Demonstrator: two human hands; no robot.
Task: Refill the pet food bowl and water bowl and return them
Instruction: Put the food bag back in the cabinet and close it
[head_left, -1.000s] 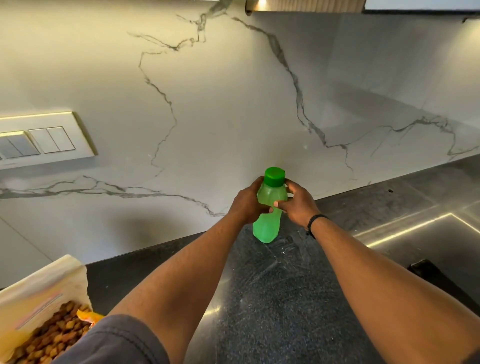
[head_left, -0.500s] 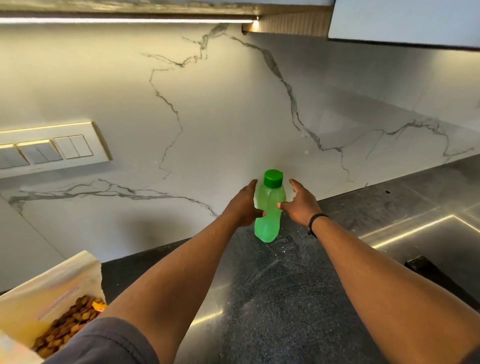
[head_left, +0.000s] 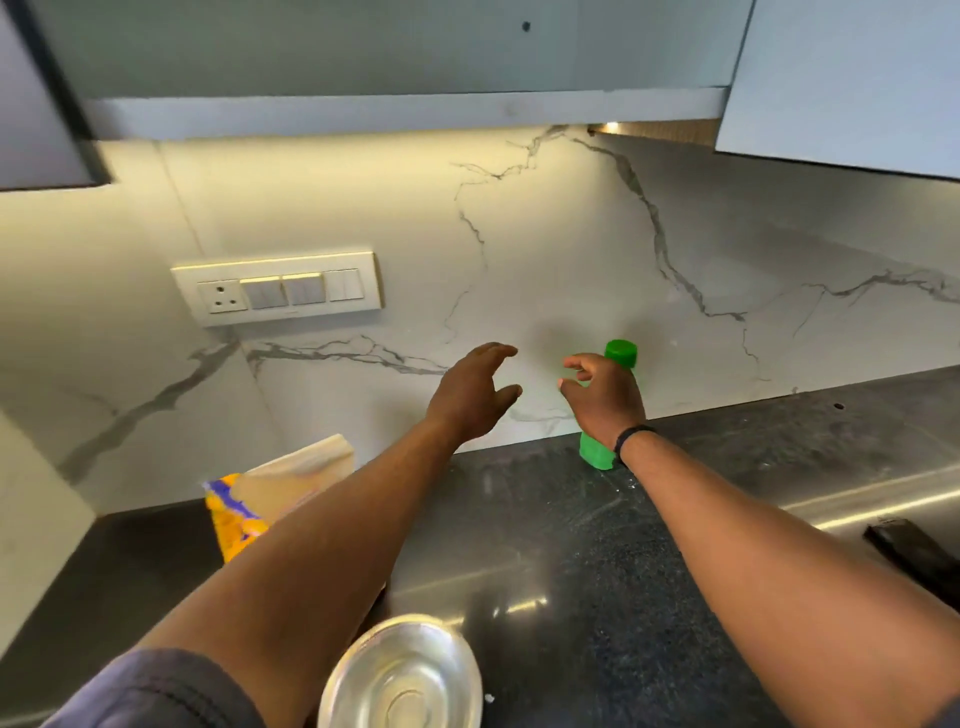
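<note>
A green water bottle (head_left: 597, 454) with a green cap stands upright on the dark countertop by the marble wall. My right hand (head_left: 602, 400) hovers in front of it with loosely curled fingers, holding nothing and covering its middle. My left hand (head_left: 475, 397) is open in the air to the left of the bottle, apart from it. A steel bowl (head_left: 400, 675) with clear water in it sits at the counter's near edge, by my left forearm. An opened pet food bag (head_left: 260, 499) stands at the left, partly hidden by that forearm.
The dark stone countertop (head_left: 545, 545) runs to a steel sink surround (head_left: 857, 493) on the right, with a black object (head_left: 914, 551) at its edge. A switch and socket plate (head_left: 280, 288) is on the wall. Upper cabinets (head_left: 389, 52) hang overhead.
Both hands have let go of the green bottle and drawn back from it, the left moving off to the left. The view has tilted up and back, bringing the steel bowl and cabinets into sight.
</note>
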